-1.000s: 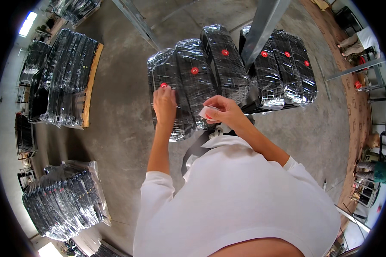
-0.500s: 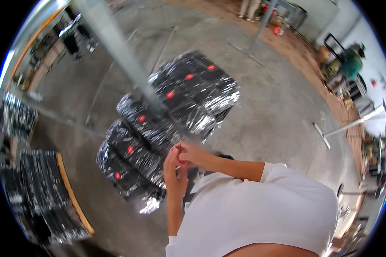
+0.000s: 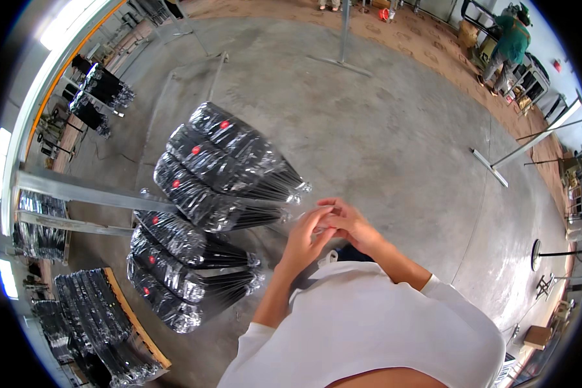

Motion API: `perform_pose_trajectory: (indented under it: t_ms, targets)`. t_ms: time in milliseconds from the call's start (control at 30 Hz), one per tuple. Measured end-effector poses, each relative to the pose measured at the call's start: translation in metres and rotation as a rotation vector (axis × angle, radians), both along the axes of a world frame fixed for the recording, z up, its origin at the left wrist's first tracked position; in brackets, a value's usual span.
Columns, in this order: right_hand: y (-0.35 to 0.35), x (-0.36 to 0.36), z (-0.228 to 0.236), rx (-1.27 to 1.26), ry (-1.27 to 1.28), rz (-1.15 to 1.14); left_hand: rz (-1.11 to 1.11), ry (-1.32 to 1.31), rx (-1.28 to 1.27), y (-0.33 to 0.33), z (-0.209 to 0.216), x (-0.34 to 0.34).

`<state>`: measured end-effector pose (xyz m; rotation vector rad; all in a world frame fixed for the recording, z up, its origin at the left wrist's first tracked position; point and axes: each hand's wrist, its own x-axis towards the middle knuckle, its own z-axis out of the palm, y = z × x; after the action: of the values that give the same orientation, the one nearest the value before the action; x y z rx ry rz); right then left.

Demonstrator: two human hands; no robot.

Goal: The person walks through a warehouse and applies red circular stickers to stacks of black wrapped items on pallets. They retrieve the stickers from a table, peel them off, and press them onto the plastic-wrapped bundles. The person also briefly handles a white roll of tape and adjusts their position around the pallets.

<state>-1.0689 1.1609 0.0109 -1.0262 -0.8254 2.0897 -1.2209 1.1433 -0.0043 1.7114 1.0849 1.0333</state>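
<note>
In front of my body, my left hand (image 3: 301,240) and my right hand (image 3: 349,224) meet with bent fingertips close together. Whatever they pinch between them is too small and hidden to name. To their left are several long black bundles (image 3: 223,161) wrapped in shiny clear film, fanned out in two groups beside a metal bar (image 3: 97,194). Each bundle bears a round red sticker, such as this red sticker (image 3: 196,150). The narrow gathered ends of the bundles point toward my hands, and neither hand touches them.
More black wrapped bundles (image 3: 100,310) lie stacked at the lower left beside a wooden edge (image 3: 136,317). Metal stands (image 3: 344,39) rise from the concrete floor (image 3: 394,149). A person in green (image 3: 512,39) works at the far right. Dark bundles hang on a rack (image 3: 97,97) at the far left.
The view has swung, so the bundles and metal bar sit farther left. My hands now appear farther right, and the red spot seen between the fingers no longer shows.
</note>
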Motion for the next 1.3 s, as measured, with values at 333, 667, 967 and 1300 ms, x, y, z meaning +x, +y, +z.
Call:
perform_pose_trajectory:
  t_ms: [333,667,967,1300]
  targets:
    - [-0.003,0.199,0.002,0.133,0.025,-0.463,-0.494,-0.04,0.083,0.068,0.001,0.209]
    - [0.072,0.331,-0.02,0.144,0.045,-0.837,-0.837,-0.056,-0.055,0.186,-0.028,0.362]
    - [0.223,0.493,0.005,0.265,0.102,-1.006,-0.98,-0.121,0.036,0.36,-0.004,0.53]
    - [0.354,0.624,0.011,0.304,0.274,-1.232,-0.747,-0.04,0.23,0.521,0.019,0.665]
